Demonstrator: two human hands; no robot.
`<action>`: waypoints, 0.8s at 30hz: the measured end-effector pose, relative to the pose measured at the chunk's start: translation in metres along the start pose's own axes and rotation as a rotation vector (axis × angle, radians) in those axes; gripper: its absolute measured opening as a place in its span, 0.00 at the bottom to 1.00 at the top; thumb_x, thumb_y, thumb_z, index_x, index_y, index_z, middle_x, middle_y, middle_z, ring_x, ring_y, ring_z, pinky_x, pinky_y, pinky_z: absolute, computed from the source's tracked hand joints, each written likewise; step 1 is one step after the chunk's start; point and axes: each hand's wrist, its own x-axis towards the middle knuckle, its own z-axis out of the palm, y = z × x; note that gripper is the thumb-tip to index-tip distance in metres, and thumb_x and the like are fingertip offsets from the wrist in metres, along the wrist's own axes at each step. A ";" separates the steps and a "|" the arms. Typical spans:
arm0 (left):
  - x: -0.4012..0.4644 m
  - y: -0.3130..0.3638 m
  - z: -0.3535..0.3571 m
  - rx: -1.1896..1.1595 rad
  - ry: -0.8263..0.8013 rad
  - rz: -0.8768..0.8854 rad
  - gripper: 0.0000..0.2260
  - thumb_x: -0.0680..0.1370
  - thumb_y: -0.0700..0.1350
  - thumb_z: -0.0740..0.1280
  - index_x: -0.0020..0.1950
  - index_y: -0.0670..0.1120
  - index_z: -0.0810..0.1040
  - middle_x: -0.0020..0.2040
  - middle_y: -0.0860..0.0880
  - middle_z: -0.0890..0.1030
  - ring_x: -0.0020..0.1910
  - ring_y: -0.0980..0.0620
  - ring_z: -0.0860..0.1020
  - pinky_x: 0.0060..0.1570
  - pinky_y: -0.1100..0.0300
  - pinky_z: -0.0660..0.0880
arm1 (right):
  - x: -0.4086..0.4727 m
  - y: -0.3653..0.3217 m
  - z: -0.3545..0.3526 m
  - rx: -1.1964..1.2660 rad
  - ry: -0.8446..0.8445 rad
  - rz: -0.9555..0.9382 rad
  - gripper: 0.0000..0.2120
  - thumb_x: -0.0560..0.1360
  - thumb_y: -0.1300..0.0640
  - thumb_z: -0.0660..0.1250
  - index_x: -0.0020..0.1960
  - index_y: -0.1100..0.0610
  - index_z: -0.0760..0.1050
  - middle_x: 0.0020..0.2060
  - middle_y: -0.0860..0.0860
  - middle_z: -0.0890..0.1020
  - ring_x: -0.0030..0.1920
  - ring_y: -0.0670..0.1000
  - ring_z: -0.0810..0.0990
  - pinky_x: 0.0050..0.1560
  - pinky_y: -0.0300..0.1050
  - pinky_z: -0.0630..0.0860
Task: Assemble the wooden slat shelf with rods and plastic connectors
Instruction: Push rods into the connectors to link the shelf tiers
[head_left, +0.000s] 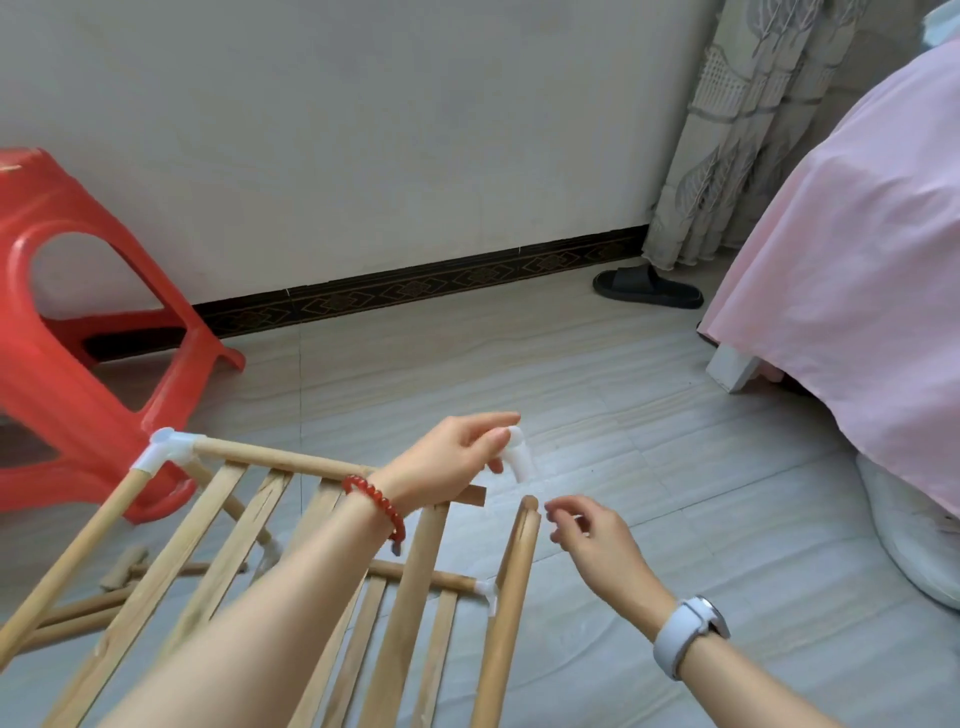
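A half-built wooden slat shelf (234, 525) lies tilted over the floor in the lower left. A white plastic connector (166, 449) joins two rods at its far left corner. My left hand (457, 457) pinches a loose white plastic connector (519, 457) just above the shelf's right side. Below it, the bare end of a wooden rod (529, 506) points up. My right hand (587, 535) hovers just right of that rod end with loosely curled fingers and holds nothing. Another small white connector (487, 592) sits lower on the same rod.
A red plastic stool (78, 338) stands at the left, close behind the shelf. Loose rods (78, 608) lie on the tiled floor under the frame. A bed with a pink cover (857, 286) fills the right. A black slipper (647, 286) lies by the curtain.
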 end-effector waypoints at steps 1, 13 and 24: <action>-0.005 -0.004 0.001 -0.076 0.006 -0.034 0.13 0.83 0.44 0.55 0.65 0.49 0.72 0.39 0.49 0.75 0.34 0.64 0.75 0.39 0.68 0.77 | -0.005 -0.006 -0.001 0.094 0.037 0.021 0.10 0.79 0.62 0.60 0.44 0.54 0.77 0.38 0.48 0.80 0.34 0.44 0.79 0.39 0.36 0.73; -0.009 0.001 0.018 0.093 0.119 -0.048 0.11 0.82 0.52 0.55 0.40 0.53 0.67 0.30 0.54 0.76 0.37 0.49 0.77 0.59 0.44 0.71 | -0.018 -0.069 -0.021 0.302 -0.134 -0.096 0.18 0.69 0.42 0.63 0.55 0.49 0.74 0.34 0.48 0.80 0.32 0.44 0.73 0.31 0.34 0.67; -0.019 0.011 0.029 0.158 0.228 0.031 0.08 0.83 0.51 0.50 0.52 0.48 0.62 0.36 0.53 0.73 0.46 0.46 0.74 0.56 0.51 0.67 | -0.004 -0.093 -0.039 0.340 -0.421 0.162 0.04 0.76 0.60 0.66 0.46 0.56 0.69 0.35 0.51 0.74 0.27 0.46 0.68 0.28 0.37 0.62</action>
